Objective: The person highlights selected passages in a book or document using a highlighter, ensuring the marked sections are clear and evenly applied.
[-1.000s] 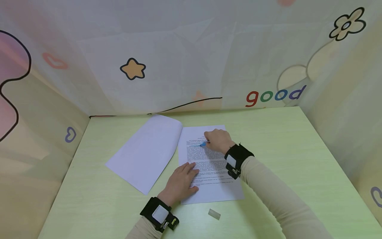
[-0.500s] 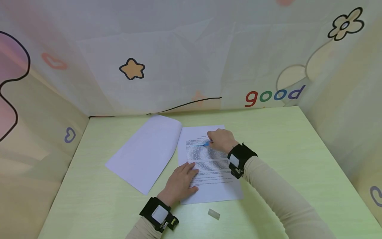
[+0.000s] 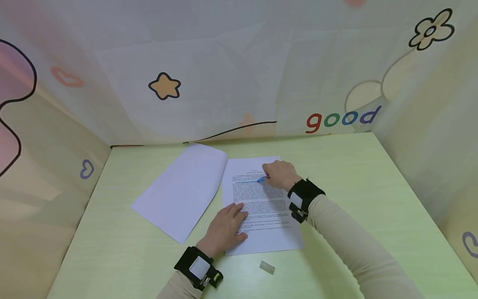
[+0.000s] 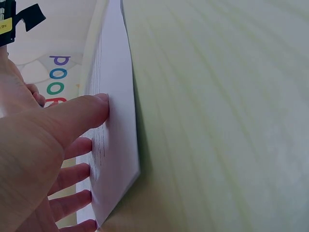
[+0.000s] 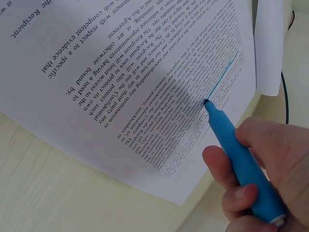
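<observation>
Far left, 1 blank white paper sheet (image 3: 181, 191) lies slanted on the pale green table (image 3: 373, 199), right edge curling up. Next, the left hand (image 3: 224, 228), fingers spread, rests on the lower left of 1 white printed paper sheet (image 3: 267, 244). Then 1 blue line (image 5: 224, 72) runs across the upper text, and at its right end sits the tip of 1 smooth blue cylindrical marker (image 5: 246, 166), touching the page. It tilts, tip down and leftward, long axis rising right into the right hand (image 3: 281, 174), which pinches it. Bright blue barrel, narrowed neck, dark tip, pale back end! Below the printed page, just apart, lies 1 small grey rectangular piece (image 3: 267, 267).
</observation>
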Demonstrator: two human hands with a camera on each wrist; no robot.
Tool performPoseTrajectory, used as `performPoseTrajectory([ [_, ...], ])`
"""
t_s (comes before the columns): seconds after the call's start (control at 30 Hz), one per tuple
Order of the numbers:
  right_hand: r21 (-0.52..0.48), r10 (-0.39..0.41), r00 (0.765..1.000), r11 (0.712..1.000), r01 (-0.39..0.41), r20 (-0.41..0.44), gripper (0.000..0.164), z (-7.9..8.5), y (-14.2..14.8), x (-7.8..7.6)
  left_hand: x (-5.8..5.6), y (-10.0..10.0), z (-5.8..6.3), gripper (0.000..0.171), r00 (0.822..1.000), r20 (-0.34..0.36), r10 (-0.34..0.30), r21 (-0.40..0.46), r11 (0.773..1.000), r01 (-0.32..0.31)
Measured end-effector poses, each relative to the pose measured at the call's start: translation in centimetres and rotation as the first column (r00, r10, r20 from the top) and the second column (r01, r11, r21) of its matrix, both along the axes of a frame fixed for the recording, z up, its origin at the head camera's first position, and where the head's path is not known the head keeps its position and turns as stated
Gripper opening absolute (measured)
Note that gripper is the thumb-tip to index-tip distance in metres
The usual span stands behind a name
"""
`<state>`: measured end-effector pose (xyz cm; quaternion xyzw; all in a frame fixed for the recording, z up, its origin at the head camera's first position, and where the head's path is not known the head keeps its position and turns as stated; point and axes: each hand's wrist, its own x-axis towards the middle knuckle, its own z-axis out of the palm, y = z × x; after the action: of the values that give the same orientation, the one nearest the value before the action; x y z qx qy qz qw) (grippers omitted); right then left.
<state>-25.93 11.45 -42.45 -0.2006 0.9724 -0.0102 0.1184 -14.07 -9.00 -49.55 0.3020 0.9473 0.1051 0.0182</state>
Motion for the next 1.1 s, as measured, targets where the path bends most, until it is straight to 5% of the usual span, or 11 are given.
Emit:
performPoseTrajectory([
  [1.1,-0.004,-0.014,1.000,1.000,0.014,0.005,0.014,-0.1,2.4,-0.2,0.0,0.1,0.0,0.058,1.000,-0.004,0.001,-0.008,1.000,-0.001],
])
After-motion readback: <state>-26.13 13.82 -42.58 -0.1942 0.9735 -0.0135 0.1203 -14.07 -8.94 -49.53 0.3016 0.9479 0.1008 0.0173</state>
